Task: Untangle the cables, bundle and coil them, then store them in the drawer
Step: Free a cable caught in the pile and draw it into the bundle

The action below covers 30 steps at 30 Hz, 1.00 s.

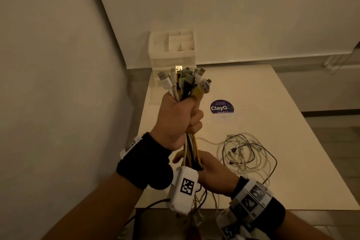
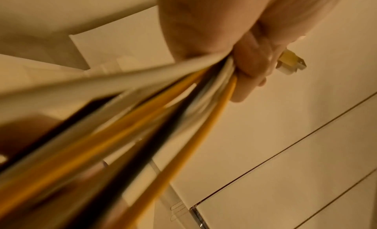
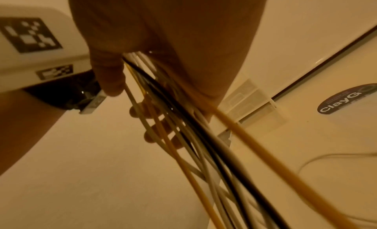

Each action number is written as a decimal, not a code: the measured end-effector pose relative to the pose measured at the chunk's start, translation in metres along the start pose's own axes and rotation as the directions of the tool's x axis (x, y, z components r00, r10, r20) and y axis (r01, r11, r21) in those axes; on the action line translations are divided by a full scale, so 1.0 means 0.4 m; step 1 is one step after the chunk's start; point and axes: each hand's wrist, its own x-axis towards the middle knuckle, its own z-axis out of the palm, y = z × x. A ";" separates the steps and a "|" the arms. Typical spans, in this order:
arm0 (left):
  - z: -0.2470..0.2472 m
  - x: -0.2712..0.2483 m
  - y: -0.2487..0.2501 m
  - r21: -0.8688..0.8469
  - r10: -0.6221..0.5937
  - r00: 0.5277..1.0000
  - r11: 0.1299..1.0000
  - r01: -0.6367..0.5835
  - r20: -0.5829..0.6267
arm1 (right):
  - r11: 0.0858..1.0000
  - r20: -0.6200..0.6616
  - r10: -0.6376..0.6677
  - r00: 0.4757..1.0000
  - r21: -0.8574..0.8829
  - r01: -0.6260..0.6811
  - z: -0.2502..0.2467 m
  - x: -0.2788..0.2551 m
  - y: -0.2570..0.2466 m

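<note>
My left hand (image 1: pixel 179 117) is raised over the white table (image 1: pixel 282 122) and grips a bundle of white, yellow and black cables (image 1: pixel 191 148) just below their plugs (image 1: pixel 185 82), which fan out upward. Below it my right hand (image 1: pixel 210 167) curls round the same bundle. From there the cables hang down and trail into a loose tangle (image 1: pixel 247 154) on the table. In the left wrist view the fingers (image 2: pixel 249 68) clamp the cables (image 2: pixel 163 111). In the right wrist view the cables (image 3: pixel 183 127) run under my palm (image 3: pixel 163 30).
A white organiser with top compartments and drawers (image 1: pixel 171 52) stands at the table's back left corner against the wall; a clear drawer (image 3: pixel 250 101) looks pulled out at its foot. A dark ClayGo sticker (image 1: pixel 222 107) lies mid-table. The wall runs close on the left.
</note>
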 end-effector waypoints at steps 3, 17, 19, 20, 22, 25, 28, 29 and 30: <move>0.008 0.009 0.015 -0.062 0.039 0.999 0.997 -0.039 0.006 | 0.999 -0.009 0.000 1.000 -0.054 -0.001 0.013 0.000 0.032; 0.061 0.051 0.074 -0.167 0.194 0.975 0.970 -0.175 0.109 | 0.811 -0.022 0.573 0.820 -0.128 -0.570 0.026 -0.169 0.365; 0.072 0.057 0.043 -0.140 0.156 0.985 0.980 -0.144 0.074 | 0.780 -0.041 0.607 0.794 -0.164 -0.604 0.032 -0.171 0.373; 0.073 0.062 0.035 -0.133 0.149 0.987 0.981 -0.139 0.066 | 0.778 -0.053 0.609 0.792 -0.158 -0.608 0.032 -0.171 0.375; 0.070 0.071 0.041 -0.136 0.152 0.986 0.981 -0.142 0.067 | 0.783 -0.072 0.600 0.797 -0.152 -0.603 0.032 -0.178 0.372; 0.067 0.083 0.065 -0.133 0.184 0.980 0.976 -0.173 0.075 | 0.802 -0.025 0.576 0.817 -0.177 -0.571 0.027 -0.183 0.341; 0.071 0.086 0.064 -0.104 0.192 0.979 0.977 -0.183 0.075 | 0.848 0.033 0.489 0.872 -0.255 -0.465 -0.012 -0.204 0.320; 0.072 0.086 0.062 -0.106 0.190 0.979 0.978 -0.181 0.076 | 0.850 0.053 0.475 0.878 -0.284 -0.443 -0.037 -0.219 0.318; 0.073 0.086 0.059 -0.110 0.185 0.980 0.978 -0.177 0.074 | 0.848 0.068 0.473 0.878 -0.304 -0.433 -0.067 -0.238 0.319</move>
